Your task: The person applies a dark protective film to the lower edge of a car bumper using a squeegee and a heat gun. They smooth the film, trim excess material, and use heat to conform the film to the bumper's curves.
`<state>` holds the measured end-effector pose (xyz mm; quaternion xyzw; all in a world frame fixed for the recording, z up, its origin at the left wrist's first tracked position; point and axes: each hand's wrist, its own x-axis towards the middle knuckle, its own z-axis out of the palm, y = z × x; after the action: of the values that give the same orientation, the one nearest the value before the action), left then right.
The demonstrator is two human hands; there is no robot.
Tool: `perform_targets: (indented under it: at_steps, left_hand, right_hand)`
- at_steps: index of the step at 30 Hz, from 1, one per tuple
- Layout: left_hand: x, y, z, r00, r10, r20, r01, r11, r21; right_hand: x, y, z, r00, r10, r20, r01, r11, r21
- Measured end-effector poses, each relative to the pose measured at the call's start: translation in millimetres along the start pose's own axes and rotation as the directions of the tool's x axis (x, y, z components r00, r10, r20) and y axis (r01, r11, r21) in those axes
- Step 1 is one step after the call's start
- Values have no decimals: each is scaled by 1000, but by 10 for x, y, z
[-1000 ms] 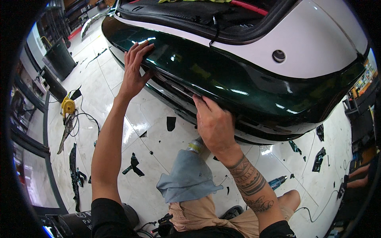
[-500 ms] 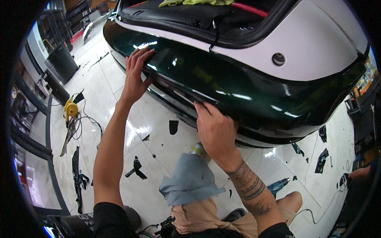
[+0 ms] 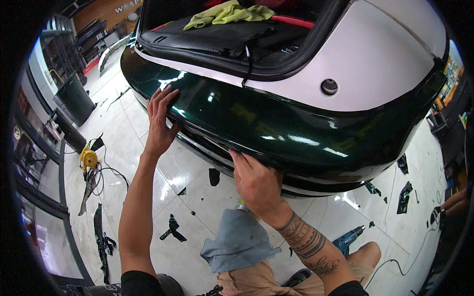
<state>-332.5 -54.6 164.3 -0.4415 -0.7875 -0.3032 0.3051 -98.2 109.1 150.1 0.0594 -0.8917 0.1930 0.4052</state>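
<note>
left hand: the left hand [image 3: 160,121] lies flat, fingers spread, on the far-left curve of the glossy dark green film-wrapped car bumper [image 3: 276,126], fingertips up near its top edge; nothing is pinched.
right hand: the right hand [image 3: 256,182] is tucked at the bumper's near lower lip, fingers curled up under the edge and pressing the green film there; the grip is pressed against the film, though the fingertips are hidden.
just changed: against a second ago both hands have held their spots on the bumper, while the view has drawn in and tipped up so the open trunk shows; i judge this as steady holding and smoothing, not a new step.
where the work is: the green wrap covers the lower band of the bumper, from far left to right, meeting the bare silver body panel [image 3: 375,59] along a curved seam above.
edges: the lower lip under the right hand and the upper seam by the left fingertips are the film's borders.
open room: bumper surface lies free between the hands and to the right of the right hand.
floor: the white tiled floor [image 3: 187,172] carries black film scraps [image 3: 172,228], a yellow corded tool [image 3: 89,159] at left and a blue cordless drill [image 3: 348,238] near right.
near: a grey-blue cloth [image 3: 239,241] rests on the person's knee.
far: a yellow-green rag [image 3: 224,12] lies in the trunk.
</note>
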Motion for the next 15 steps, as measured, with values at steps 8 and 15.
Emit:
perform_targets:
  at_steps: [8,15]
  left_hand:
    - [-6,18,-2,999,-38,3,38,999,-11]
    - [5,13,-11,1000,-27,15,27,1000,4]
  right_hand:
    - [20,39,79,997,2,74,-5,999,43]
    - [61,38,39,998,18,59,-25,992,125]
